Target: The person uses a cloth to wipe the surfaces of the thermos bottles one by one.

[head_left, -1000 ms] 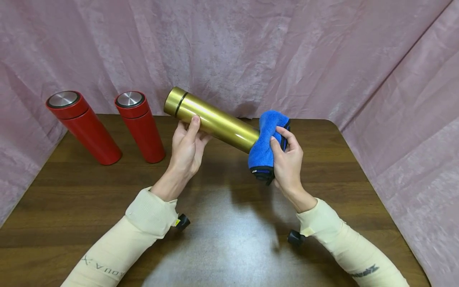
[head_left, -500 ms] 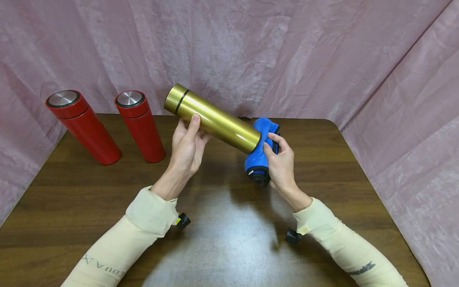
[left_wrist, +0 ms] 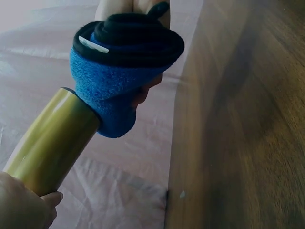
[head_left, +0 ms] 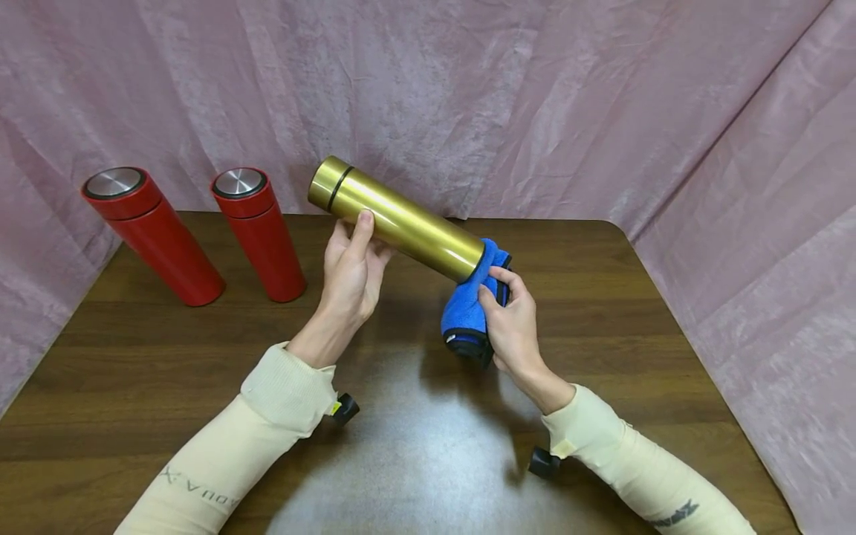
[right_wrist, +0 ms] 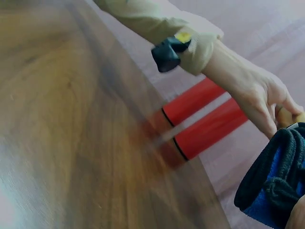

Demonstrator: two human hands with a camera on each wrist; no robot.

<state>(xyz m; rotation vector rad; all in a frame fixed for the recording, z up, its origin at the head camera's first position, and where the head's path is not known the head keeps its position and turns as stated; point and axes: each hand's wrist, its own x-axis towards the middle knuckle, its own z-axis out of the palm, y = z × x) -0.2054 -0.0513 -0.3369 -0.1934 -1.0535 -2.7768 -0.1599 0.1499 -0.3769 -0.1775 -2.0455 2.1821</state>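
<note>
Tilted above the table, a gold thermos bottle point(head_left: 408, 227) has its capped end up to the left and its base down to the right. My left hand point(head_left: 351, 271) grips it near the cap, thumb across the front. A folded blue cloth point(head_left: 467, 308) with black edging is pinched between the thumb and fingers of my right hand point(head_left: 513, 323). The cloth point(left_wrist: 105, 81) touches the bottle's base in the left wrist view. In the right wrist view the cloth point(right_wrist: 267, 186) hides most of the bottle.
Two red thermos bottles, one at the far left point(head_left: 160, 245) and one beside it point(head_left: 264, 245), stand upright with steel-topped lids. They are on a brown wooden table point(head_left: 602, 297). A pink curtain point(head_left: 428, 89) hangs behind and along the sides.
My right hand and the cloth have moved down and to the left across the bottle's base, uncovering its lower end. The left hand and bottle have barely moved.
</note>
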